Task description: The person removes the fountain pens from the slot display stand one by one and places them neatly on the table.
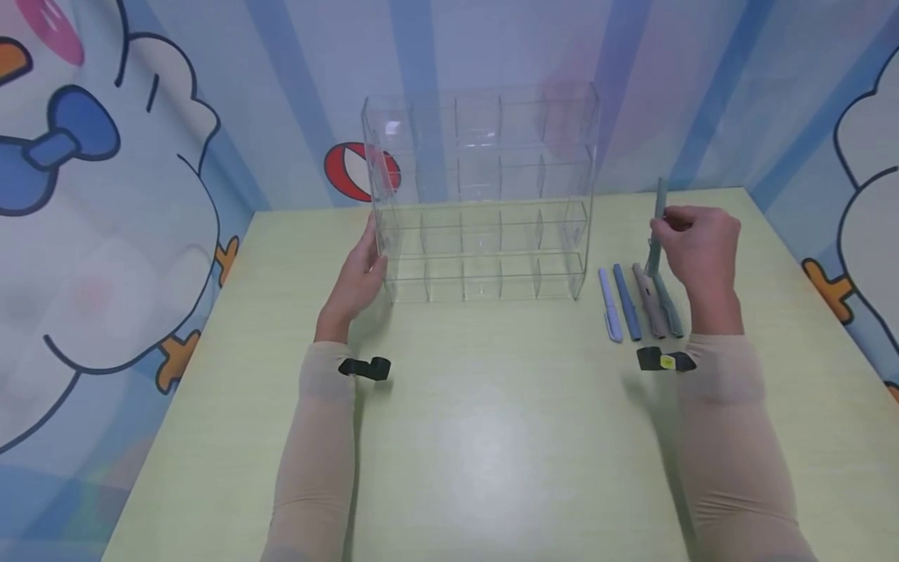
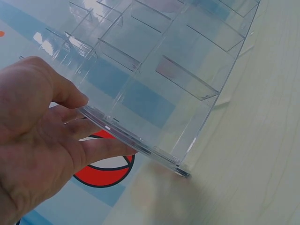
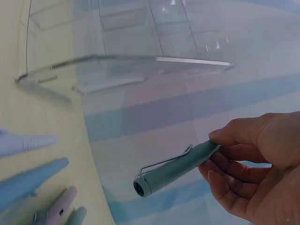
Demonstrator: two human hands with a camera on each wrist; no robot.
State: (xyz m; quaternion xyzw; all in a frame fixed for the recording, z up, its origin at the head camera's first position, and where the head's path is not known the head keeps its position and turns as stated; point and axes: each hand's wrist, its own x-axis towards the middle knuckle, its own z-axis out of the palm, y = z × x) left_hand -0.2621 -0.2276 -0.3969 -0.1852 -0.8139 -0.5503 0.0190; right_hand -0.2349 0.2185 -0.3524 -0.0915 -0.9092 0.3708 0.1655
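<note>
A transparent acrylic organizer with rows of compartments stands at the back of the table. My left hand grips its left side panel; in the left wrist view the thumb lies on one face of the edge and the fingers behind. To the organizer's right, my right hand pinches a grey-green pen by one end, above the table. The pen's metal clip and dark-tipped end point away from the fingers. Below that hand lie a lavender pen, a blue pen, a mauve pen and another green pen.
The pale wooden table extends toward me. Behind it rises a striped blue backdrop with cartoon figures and a red-and-white ball. A black wrist camera mount sits on the left sleeve, another mount on the right.
</note>
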